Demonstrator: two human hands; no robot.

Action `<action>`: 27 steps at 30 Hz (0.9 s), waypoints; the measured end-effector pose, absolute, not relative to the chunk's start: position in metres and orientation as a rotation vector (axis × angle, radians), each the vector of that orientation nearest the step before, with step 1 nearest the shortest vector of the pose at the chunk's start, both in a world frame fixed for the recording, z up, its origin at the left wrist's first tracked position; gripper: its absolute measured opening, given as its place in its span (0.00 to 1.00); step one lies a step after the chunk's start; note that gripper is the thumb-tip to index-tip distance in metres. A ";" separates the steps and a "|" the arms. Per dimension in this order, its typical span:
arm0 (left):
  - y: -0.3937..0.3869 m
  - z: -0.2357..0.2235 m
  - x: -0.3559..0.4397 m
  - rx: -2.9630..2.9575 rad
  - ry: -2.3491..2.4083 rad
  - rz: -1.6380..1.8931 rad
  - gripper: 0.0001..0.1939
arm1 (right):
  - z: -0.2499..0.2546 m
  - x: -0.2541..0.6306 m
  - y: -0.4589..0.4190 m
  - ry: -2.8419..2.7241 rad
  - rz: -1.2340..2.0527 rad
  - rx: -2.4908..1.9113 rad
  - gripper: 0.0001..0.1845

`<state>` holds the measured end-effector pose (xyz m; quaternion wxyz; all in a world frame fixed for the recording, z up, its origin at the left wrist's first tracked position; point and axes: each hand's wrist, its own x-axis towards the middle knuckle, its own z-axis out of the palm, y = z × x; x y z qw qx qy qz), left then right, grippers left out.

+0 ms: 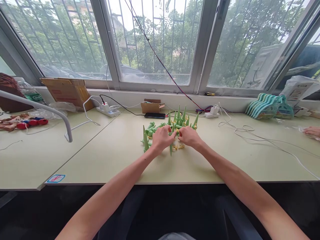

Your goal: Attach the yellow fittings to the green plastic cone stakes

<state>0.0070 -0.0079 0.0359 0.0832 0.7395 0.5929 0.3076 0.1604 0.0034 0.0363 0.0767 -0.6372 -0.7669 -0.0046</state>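
Observation:
My left hand [162,137] is closed round a green plastic cone [171,150], whose pointed end hangs below the fingers. Close beside it on the right, my right hand [189,136] has its fingers pinched together near the cone's upper end; whatever they hold is too small and hidden to name. Several green cones [184,114] stand upright behind the hands, some with yellow bits at their bases. Other green cones [151,126] lie on their sides to the left, and one cone [146,142] stands near my left wrist. Small yellow plastic pieces [178,147] lie on the table below the hands.
Behind the cones are a black phone [154,115] and a small open cardboard box [151,106]. Power strips [109,110] and cables run along the window side. Teal hangers [265,107] stand at right, near another person's hand [312,131]. A white curved bar [45,106] crosses the left.

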 end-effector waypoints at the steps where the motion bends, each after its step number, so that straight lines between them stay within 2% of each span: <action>1: -0.008 0.036 0.007 2.205 1.771 0.917 0.15 | 0.037 0.160 0.003 -2.296 -0.020 -1.921 0.07; 10: -0.008 0.036 0.007 2.220 1.782 0.890 0.14 | 0.035 0.159 0.004 -2.318 -0.017 -1.990 0.09; 20: -0.007 0.032 0.007 2.259 1.770 0.804 0.11 | 0.034 0.157 0.000 -2.401 0.021 -1.856 0.09; 27: -0.007 0.034 0.006 2.253 1.759 0.880 0.09 | 0.033 0.157 -0.002 -2.345 0.081 -1.723 0.14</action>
